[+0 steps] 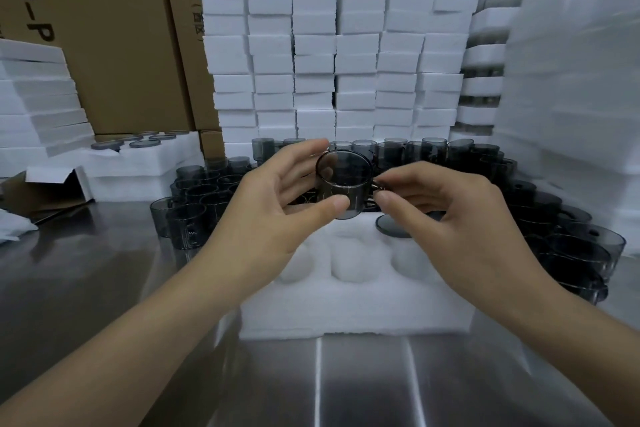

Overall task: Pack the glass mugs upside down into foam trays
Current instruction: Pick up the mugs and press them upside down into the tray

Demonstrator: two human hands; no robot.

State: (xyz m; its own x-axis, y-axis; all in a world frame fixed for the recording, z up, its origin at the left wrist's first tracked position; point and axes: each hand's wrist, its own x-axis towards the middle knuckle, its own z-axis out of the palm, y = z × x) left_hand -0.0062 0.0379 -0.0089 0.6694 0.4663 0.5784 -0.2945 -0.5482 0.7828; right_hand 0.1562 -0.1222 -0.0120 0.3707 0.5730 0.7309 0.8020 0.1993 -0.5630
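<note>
A smoky grey glass mug (343,180) hangs upside down above the white foam tray (353,302) in front of me. My left hand (273,211) grips its body between thumb and fingers. My right hand (446,215) pinches the handle on the mug's right side. The tray shows several round hollows; one at the back right holds an upside-down mug (391,227), partly hidden by my right hand. Many loose grey mugs (201,198) crowd the steel table around and behind the tray.
Stacked white foam blocks (332,45) form a wall behind. Cardboard boxes (114,38) stand at the back left, with a filled foam tray (145,152) and foam sheets. More foam piles rise at the right (568,80). Steel table (86,281) spreads in front.
</note>
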